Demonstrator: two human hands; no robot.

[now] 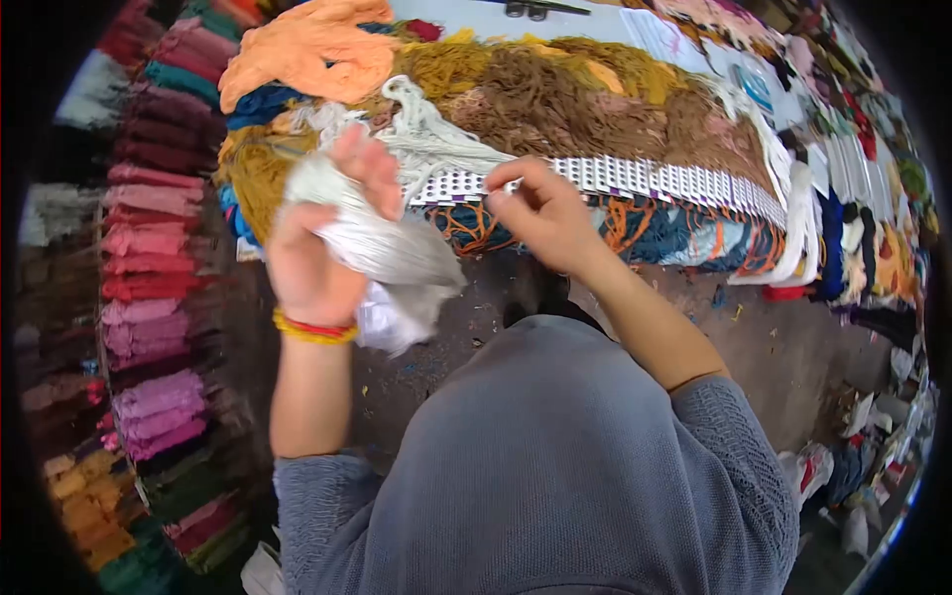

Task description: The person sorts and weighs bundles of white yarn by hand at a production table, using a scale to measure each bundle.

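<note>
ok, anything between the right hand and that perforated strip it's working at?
Nothing visible. The right hand has its fingertips right at the near edge of the perforated strip. The left hand holds a pale yarn bundle off to the side, apart from it.

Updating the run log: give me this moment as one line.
left hand: grips pale yarn bundle | right hand: pinches strand at punched card strip | behind: brown yarn pile

A yarn or textile workshop, by the look of it; shelves of coloured yarn skeins (149, 297) line one side; heaps of loose brown and mustard yarn (585, 94) cover the worktable (476, 18); scraps and thread litter the bare floor (793, 347).
</note>
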